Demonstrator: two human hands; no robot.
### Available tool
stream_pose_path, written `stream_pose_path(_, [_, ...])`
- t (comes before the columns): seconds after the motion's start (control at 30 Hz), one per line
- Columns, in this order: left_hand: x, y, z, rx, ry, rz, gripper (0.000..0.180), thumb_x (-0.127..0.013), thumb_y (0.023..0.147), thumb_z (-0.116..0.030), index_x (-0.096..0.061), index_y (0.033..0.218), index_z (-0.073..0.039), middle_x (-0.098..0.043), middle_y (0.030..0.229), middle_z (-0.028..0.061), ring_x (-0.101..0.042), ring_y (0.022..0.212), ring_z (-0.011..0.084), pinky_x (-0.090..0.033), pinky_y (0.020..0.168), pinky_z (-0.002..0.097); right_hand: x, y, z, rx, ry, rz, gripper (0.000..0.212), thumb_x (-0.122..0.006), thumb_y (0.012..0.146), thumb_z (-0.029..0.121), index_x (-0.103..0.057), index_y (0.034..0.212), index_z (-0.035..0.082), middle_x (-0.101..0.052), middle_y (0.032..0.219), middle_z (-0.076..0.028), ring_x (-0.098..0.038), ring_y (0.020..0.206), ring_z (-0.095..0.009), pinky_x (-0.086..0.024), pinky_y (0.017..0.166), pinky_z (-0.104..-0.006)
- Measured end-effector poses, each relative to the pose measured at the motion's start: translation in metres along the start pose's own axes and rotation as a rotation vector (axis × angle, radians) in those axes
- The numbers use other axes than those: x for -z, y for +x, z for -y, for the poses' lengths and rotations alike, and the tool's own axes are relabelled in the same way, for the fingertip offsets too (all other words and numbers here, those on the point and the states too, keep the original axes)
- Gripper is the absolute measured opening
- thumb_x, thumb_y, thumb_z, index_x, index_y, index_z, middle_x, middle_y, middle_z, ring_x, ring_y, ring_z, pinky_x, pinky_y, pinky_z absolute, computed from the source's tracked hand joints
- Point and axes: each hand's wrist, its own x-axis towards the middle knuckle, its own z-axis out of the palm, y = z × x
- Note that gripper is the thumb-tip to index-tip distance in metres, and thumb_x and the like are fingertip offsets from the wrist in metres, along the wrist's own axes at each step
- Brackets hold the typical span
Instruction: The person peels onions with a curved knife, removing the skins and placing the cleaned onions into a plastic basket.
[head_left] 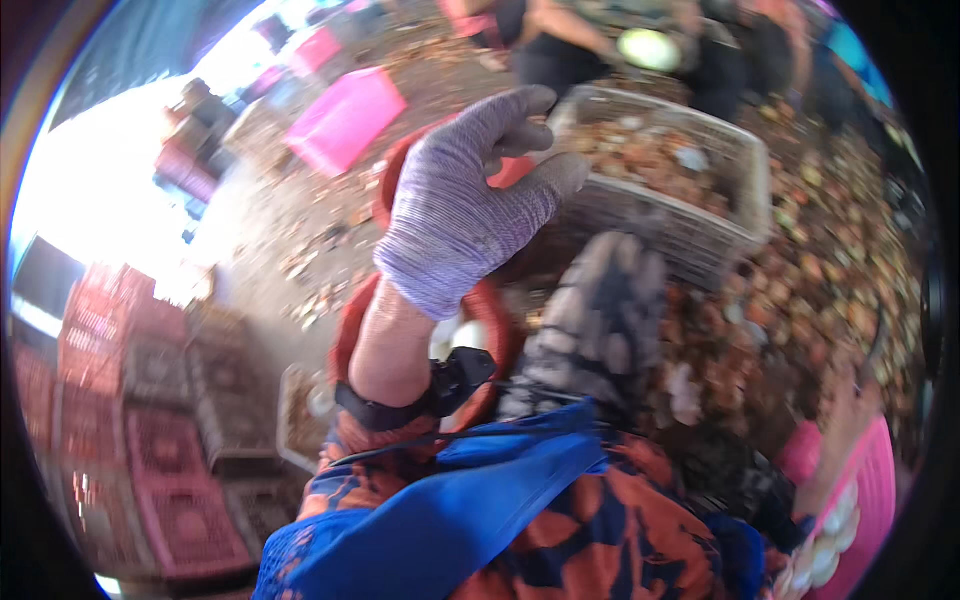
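Note:
My left hand point(465, 190), in a purple-grey knit glove, is raised in the middle with nothing in it. Its fingers curve forward, the thumb well apart from them. Below its wrist stands a red tub point(350, 330) with white, peeled-looking onions point(470, 335) inside, partly hidden by my forearm. Far out to the right, my bare right hand point(850, 405) is blurred above the onion heap. A thin, dark, curved knife-like tool point(880, 345) sticks up from its fingers. Under that forearm, a pink basket point(875, 480) holds several white onions point(830, 545).
A pale slatted crate point(680, 225) of onions and skins stands ahead. Unpeeled onions point(810, 250) cover the ground at right. Red and pink crates point(180, 430) are stacked at left; a pink bin point(345, 120) stands farther off. Other people point(570, 45) sit at the far side.

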Motion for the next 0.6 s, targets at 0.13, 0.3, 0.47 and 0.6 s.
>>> stream_pose_path(0.13, [-0.067,0.029,-0.048,0.019,-0.430,0.371,0.051,-0.076,0.092,-0.005,-0.060,0.140,-0.001,-0.073,0.116,0.0074,-0.069,0.104,0.0133,-0.056,0.093,0.0270,0.007,0.003,0.041,0.108,-0.101,-0.223,0.022,-0.073,0.098,0.019,-0.072,0.116,0.006,-0.064,0.075,0.005,-0.052,0.055,-0.002,-0.040,0.048,-0.0184])
stream_pose_path(0.3, [-0.218,0.076,-0.087,-0.248,-0.581,0.749,0.052,-0.076,0.095,-0.014,-0.059,0.142,-0.001,-0.074,0.111,0.0076,-0.071,0.097,0.0113,-0.058,0.075,0.0221,0.049,-0.011,0.073,0.037,-0.021,-0.643,0.024,-0.069,0.101,0.022,-0.072,0.114,0.002,-0.048,0.060,0.007,-0.041,0.047,-0.001,-0.029,0.043,-0.0189])
stream_pose_path(0.47, [-0.358,0.085,-0.066,0.084,-0.564,1.084,0.052,-0.086,0.086,-0.028,-0.069,0.130,-0.004,-0.076,0.108,0.0103,-0.070,0.099,0.0163,-0.056,0.090,0.0317,0.082,-0.042,0.063,-0.025,0.021,-0.841,0.021,-0.069,0.098,0.017,-0.071,0.106,-0.003,-0.046,0.057,0.005,-0.039,0.045,-0.005,-0.030,0.042,-0.0220])
stream_pose_path(0.6, [-0.510,0.061,0.015,0.187,-0.532,1.183,0.048,-0.081,0.088,-0.025,-0.069,0.131,-0.007,-0.074,0.122,0.0136,-0.070,0.110,0.0227,-0.054,0.097,0.0351,0.084,-0.050,0.072,-0.071,-0.108,-0.884,0.029,-0.069,0.098,0.021,-0.067,0.107,-0.007,-0.047,0.059,0.002,-0.039,0.045,-0.004,-0.029,0.041,-0.0223])
